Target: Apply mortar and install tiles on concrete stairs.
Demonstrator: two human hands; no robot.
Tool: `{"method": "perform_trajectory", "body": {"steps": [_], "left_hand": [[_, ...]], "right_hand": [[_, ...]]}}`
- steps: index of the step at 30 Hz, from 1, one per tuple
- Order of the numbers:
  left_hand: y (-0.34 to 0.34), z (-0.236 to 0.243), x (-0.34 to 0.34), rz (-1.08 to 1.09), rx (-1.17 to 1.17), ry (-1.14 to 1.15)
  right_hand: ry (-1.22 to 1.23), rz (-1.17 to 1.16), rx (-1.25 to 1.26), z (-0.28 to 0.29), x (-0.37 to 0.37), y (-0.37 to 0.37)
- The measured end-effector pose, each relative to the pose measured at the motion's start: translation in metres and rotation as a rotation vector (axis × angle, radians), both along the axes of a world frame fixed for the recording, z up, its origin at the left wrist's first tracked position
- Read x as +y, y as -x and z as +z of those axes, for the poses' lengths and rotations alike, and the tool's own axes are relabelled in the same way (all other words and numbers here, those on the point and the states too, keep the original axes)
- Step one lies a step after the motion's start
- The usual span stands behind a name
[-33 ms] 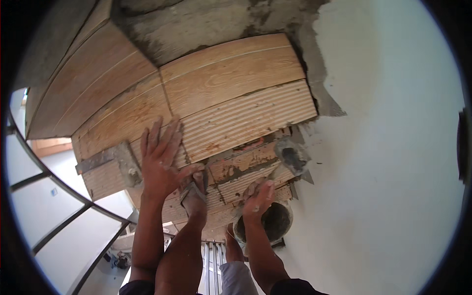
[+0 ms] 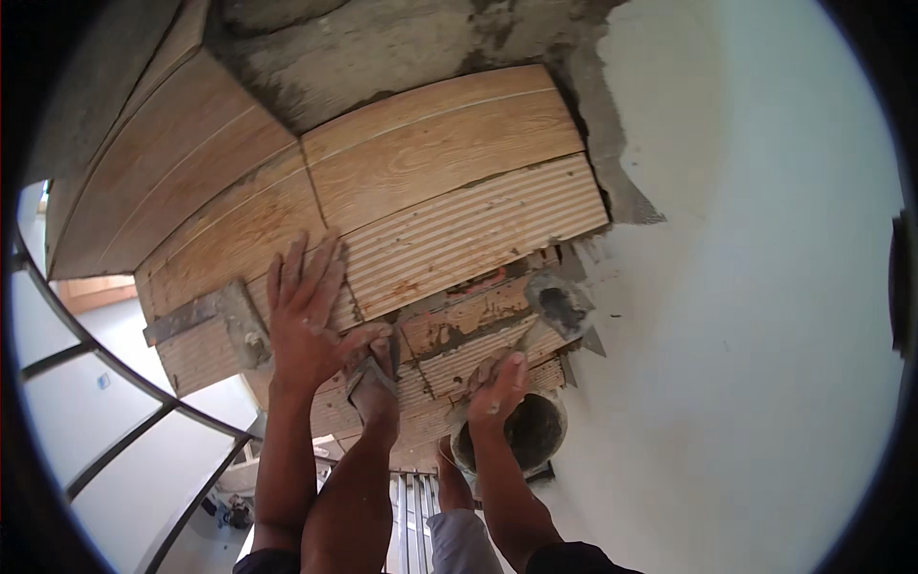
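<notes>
My left hand [image 2: 308, 320] lies with its fingers spread on a wood-patterned stair tile [image 2: 225, 230], beside the striped tread tile [image 2: 469, 234]. The thumb points toward my sandalled foot [image 2: 375, 387]. In my closed right hand [image 2: 497, 390] is the handle of a trowel [image 2: 560, 304]. Its mortar-smeared blade sits near the wall, just below the striped tile's front edge. That hand is above the near rim of a round bucket [image 2: 560, 450], which has grey material inside. A narrow gap with mortar shows under the striped tile.
Bare concrete steps [image 2: 382, 57] rise at the far side. A white wall [image 2: 755, 287] runs along the right. On the left, a curved metal railing [image 2: 143, 387] borders a drop. A mortar-covered block [image 2: 245, 323] with a flat metal strip [image 2: 182, 320] rests left of my hand.
The view has shifted slightly, so the tiles appear a little farther left. Both hands keep nearly the same pose, with the trowel still in the right.
</notes>
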State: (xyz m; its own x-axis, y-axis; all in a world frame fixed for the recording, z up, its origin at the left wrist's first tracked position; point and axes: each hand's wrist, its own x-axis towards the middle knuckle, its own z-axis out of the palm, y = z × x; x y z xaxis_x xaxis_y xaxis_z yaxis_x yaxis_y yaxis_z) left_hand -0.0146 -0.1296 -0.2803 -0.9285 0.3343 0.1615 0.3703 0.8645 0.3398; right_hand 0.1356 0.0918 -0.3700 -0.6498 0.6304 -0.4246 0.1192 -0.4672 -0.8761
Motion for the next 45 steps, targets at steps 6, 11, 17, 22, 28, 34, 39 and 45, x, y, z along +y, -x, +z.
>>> {"method": "perform_trajectory", "body": {"steps": [6,11,17,22,28,34,39,45], "left_hand": [[-0.004,-0.012,0.003,0.004,0.020,0.024],[-0.004,-0.003,-0.005,0.034,-0.011,0.102],[-0.005,-0.017,-0.004,0.048,0.054,-0.033],[-0.007,-0.008,-0.004,0.133,-0.043,-0.156],[-0.008,-0.012,-0.013,0.087,-0.013,-0.144],[-0.008,-0.009,-0.009,0.098,-0.042,-0.145],[-0.009,-0.009,-0.003,0.108,-0.014,-0.131],[-0.008,-0.011,-0.010,0.102,0.035,-0.171]], "right_hand": [[0.020,0.016,-0.172,-0.042,0.023,-0.035],[0.249,0.108,-0.192,-0.060,0.015,-0.044],[0.258,0.134,-0.377,-0.058,0.016,-0.042],[0.100,0.273,-0.409,-0.075,0.021,-0.047],[0.096,0.481,-0.525,-0.068,0.026,-0.038],[-0.170,0.443,-0.765,-0.062,0.037,-0.043],[-0.126,0.515,-0.631,-0.071,0.056,-0.063],[-0.149,0.386,-0.488,-0.069,0.055,-0.066]]}}
